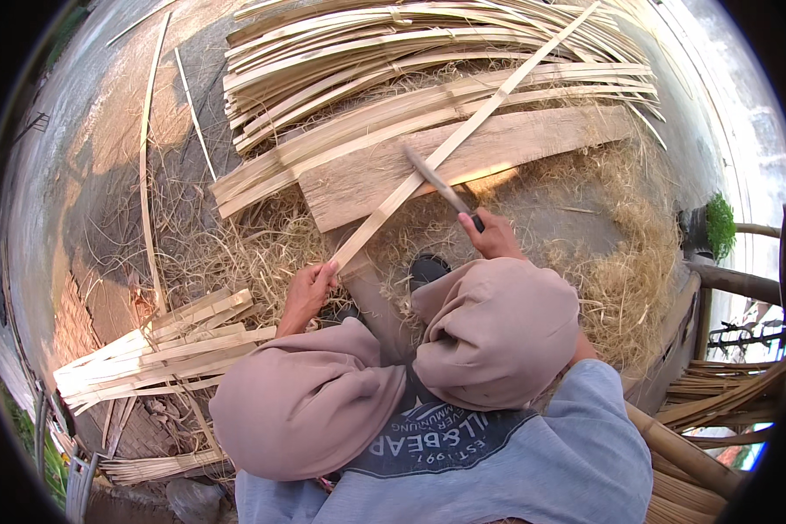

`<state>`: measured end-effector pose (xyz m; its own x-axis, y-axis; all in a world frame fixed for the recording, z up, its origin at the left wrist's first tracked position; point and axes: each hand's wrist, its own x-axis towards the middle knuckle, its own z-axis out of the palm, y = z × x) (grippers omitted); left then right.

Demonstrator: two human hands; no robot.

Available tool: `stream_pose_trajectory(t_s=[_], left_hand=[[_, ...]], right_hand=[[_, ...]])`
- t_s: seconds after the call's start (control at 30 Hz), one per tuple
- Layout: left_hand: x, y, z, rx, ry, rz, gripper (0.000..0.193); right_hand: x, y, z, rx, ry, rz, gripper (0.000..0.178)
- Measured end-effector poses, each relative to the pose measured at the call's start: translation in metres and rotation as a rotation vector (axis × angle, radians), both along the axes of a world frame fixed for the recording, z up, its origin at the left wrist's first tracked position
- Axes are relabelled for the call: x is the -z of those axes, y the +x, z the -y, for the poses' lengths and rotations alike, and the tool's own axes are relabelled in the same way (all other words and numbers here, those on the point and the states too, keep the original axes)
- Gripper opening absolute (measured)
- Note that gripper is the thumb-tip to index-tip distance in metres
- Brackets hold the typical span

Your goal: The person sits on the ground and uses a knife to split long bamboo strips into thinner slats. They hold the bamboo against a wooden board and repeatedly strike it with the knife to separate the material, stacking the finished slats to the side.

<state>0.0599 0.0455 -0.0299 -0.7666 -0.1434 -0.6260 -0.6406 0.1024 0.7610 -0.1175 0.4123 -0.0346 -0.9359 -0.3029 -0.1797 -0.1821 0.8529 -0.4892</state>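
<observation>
I see the left hand (308,290) pinching the pale strip (473,123) at its 7-o'clock end; it runs toward 1 o'clock over the plank (541,142), likely for backing. Right hand (495,237) grips the knife (443,185), blade crossing strip.

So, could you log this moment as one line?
left grip: pale strip, near end | right grip: knife, dark handle | layout: knife crosses strip, touching unclear | beneath strip: wooden board | around: loose shavings
</observation>
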Motion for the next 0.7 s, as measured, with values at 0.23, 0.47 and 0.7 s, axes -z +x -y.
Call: stream_pose_trajectory(t_s=[0.23,0.47,0.7], left_hand=[[-0.022,0.039,0.024,-0.026,-0.023,0.018,0.050],[-0.015,0.123,0.081,-0.079,0.119,0.155,0.039],[-0.035,0.006,-0.022,0.239,-0.783,-0.291,0.041]], right_hand=[[-0.012,0.005,0.015,-0.232,-0.109,-0.127,0.064],[-0.026,-0.122,-0.057,0.504,-0.130,-0.092,0.062],[-0.021,0.043,0.060,-0.117,-0.130,0.071,0.042]])
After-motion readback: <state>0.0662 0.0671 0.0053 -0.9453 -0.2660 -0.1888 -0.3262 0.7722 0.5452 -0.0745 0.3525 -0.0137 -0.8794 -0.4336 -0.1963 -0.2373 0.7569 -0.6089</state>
